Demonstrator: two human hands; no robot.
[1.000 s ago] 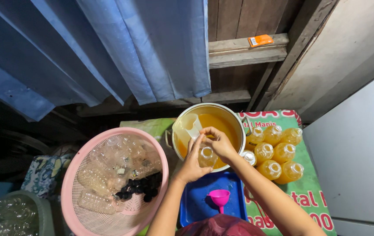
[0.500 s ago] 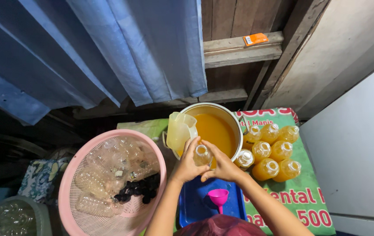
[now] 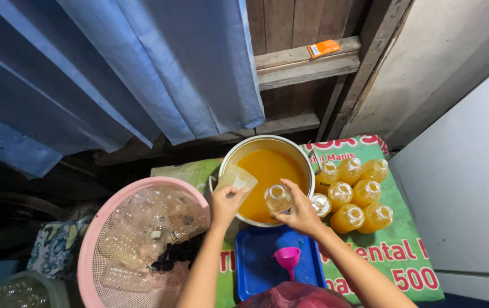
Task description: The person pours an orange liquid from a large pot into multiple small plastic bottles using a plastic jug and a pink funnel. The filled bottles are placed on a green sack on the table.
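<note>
One round metal pot [image 3: 243, 153] of orange liquid; above it, right hand [image 3: 300, 214] grips one clear plastic bottle [image 3: 278, 199], left hand [image 3: 226, 203] holds one translucent scoop [image 3: 235, 178] — hands apart. Six filled bottles [image 3: 354, 193] beside the pot.

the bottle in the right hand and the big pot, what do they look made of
Bottle in the right hand: likely clear plastic, glossy and see-through. Pot: probably metal, with a pale, dull-shiny rim around the orange liquid.

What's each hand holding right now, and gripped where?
Right hand holds a clear plastic bottle by its body, over the pot. Left hand grips a translucent scoop at its lower edge.
</note>
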